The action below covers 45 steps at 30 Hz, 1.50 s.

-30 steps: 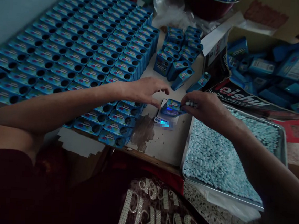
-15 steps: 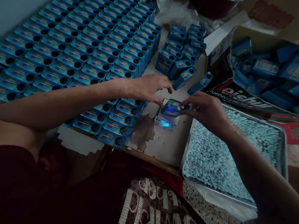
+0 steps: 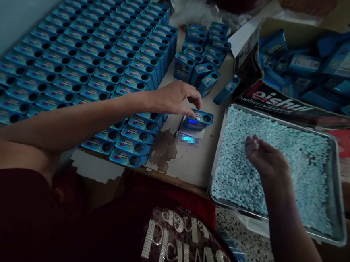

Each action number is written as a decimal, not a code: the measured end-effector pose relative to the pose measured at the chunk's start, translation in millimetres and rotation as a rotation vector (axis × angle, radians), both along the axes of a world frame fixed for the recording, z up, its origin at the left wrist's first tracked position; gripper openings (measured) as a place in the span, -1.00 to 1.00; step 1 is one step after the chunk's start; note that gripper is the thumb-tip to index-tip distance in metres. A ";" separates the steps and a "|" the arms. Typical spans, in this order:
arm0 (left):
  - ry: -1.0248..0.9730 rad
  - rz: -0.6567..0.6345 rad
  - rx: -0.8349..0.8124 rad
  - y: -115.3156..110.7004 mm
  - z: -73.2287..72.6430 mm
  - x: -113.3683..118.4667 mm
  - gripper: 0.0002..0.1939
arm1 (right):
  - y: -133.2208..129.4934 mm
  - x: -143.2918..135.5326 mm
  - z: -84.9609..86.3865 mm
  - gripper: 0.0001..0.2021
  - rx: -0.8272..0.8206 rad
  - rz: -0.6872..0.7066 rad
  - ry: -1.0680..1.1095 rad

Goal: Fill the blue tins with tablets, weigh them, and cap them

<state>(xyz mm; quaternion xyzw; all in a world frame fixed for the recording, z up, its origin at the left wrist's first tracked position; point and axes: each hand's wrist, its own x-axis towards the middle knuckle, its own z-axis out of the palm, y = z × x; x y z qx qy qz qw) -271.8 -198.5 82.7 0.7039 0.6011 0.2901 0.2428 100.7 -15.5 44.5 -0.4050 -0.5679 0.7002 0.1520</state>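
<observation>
at the centre of the frame i have a slim blue box (image 3: 205,124) standing on a small flat scale (image 3: 193,133), its printed top rounded at the corners and pierced by a round dark hole; the scale's cyan readout is blurred. my left hand (image 3: 174,96) arches over the box's upper left corner, fingers curved and well parted from the thumb; whether the thumb touches the box i cannot tell. my right hand (image 3: 269,162), right of centre, is above a metal tray (image 3: 338,176) with a raised rim, fingers curled close together; whether they hold anything i cannot tell. the tray carries a pebbly layer of small, pale, blue-tinted candies (image 3: 235,176). under the scale the pale table (image 3: 193,164) shows a rough brown worn patch (image 3: 163,150). tight rows of matching boxes (image 3: 86,59) fill the upper left, and a looser cluster (image 3: 184,67) stands at upper centre. at upper right, a printed cardboard carton (image 3: 286,104) holds jumbled blue boxes (image 3: 304,62); crinkled clear plastic (image 3: 187,9) lies at the top.
</observation>
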 end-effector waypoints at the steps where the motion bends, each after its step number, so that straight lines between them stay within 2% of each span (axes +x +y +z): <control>1: -0.012 -0.002 0.002 2.7 -0.2 2.7 -0.68 | -10.8 -2.3 -0.3 -0.69 -0.085 -0.069 0.038; 3: -0.027 -0.012 -0.005 7.1 -1.8 7.0 -0.72 | -23.8 -8.8 3.0 -0.70 -0.224 -0.169 0.099; 6: -0.042 -0.022 -0.009 10.1 -6.6 10.1 -0.77 | -28.3 -15.6 10.9 -0.73 -0.292 -0.127 0.072; 8: -0.054 -0.019 -0.007 10.4 -10.3 10.8 -0.80 | -29.2 -17.5 13.9 -0.70 -0.262 -0.028 0.021; 11: -0.078 -0.005 -0.014 10.5 -14.6 11.0 -0.83 | -32.7 -19.3 13.4 -0.54 -0.169 0.079 -0.022; 13: -0.094 -0.005 -0.019 11.2 -16.6 10.8 -0.83 | -34.4 -20.3 10.6 -0.47 -0.152 0.083 -0.017; 17: -0.099 -0.025 -0.009 15.8 -21.9 10.1 -0.80 | -30.5 -19.9 5.0 -0.45 -0.226 0.033 0.007; 20: -0.096 -0.033 0.016 21.2 -27.2 12.1 -0.81 | -25.8 -22.0 6.4 -0.44 -0.223 0.012 0.009; 26: -0.087 -0.035 0.060 29.7 -29.0 24.9 -0.89 | -26.0 -35.1 12.7 -0.52 -0.161 0.116 -0.002; 29: -0.069 0.005 0.082 30.2 -32.6 30.7 -0.77 | -25.0 -33.9 6.6 -0.55 -0.229 0.082 0.021; 32: 0.034 -0.040 0.059 27.6 -38.3 35.6 -0.47 | -21.1 -28.5 -2.9 -0.64 -0.292 0.059 0.037; 33: 0.088 -0.068 0.036 26.3 -38.1 36.4 -0.45 | -19.5 -27.2 -5.6 -0.66 -0.301 0.054 0.039; 35: 0.190 -0.098 -0.020 23.8 -31.1 34.1 -0.54 | -16.4 -26.2 -9.0 -0.68 -0.310 0.042 0.043; 37: 0.250 -0.060 -0.039 23.7 -13.7 21.7 -0.60 | -13.3 -26.2 -9.1 -0.68 -0.313 0.035 0.053; 39: 0.271 0.037 0.009 29.2 11.9 -6.0 -0.55 | -10.2 -25.6 -7.0 -0.67 -0.317 0.037 0.060; 42: 0.277 0.215 0.148 55.6 51.5 -78.0 -0.49 | -5.1 -23.3 -3.6 -0.64 -0.317 0.023 0.040; 44: 0.279 0.337 0.223 85.9 67.8 -137.4 -0.46 | -1.7 -22.3 -3.6 -0.62 -0.311 0.019 0.008; 45: 0.282 0.396 0.252 103.2 71.1 -166.5 -0.47 | -0.3 -22.1 -4.4 -0.61 -0.306 0.014 -0.003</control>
